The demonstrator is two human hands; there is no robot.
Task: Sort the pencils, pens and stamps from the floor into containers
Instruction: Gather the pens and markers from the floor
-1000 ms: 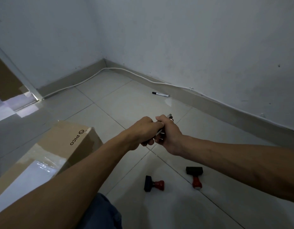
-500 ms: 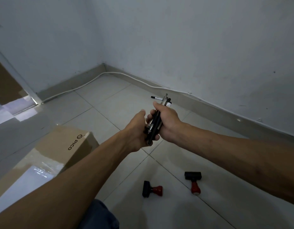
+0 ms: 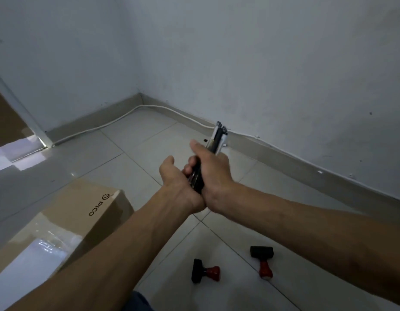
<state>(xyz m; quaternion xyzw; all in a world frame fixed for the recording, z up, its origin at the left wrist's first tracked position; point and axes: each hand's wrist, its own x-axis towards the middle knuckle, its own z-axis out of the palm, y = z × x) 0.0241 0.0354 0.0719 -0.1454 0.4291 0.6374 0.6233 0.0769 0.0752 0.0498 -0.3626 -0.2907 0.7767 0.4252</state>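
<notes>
Pale tiled floor (image 3: 136, 153) in a white-walled corner. Right hand (image 3: 213, 169) grips an upright bundle of pens (image 3: 218, 136); left hand (image 3: 175, 182) cups its base, stamps (image 3: 204, 270) at five o'clock.

Both forearms reach in from the bottom edge, meeting at frame center. Right hand (image 3: 213, 173) fingers curled tight; left hand (image 3: 178, 179) cupped alongside, touching it.

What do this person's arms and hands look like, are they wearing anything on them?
Both forearms are bare right up to the frame edge: no sleeves show. The left hand and right hand wear no gloves, and no watch, ring or bracelet shows. Only a bit of blue clothing peeks in below.
</notes>
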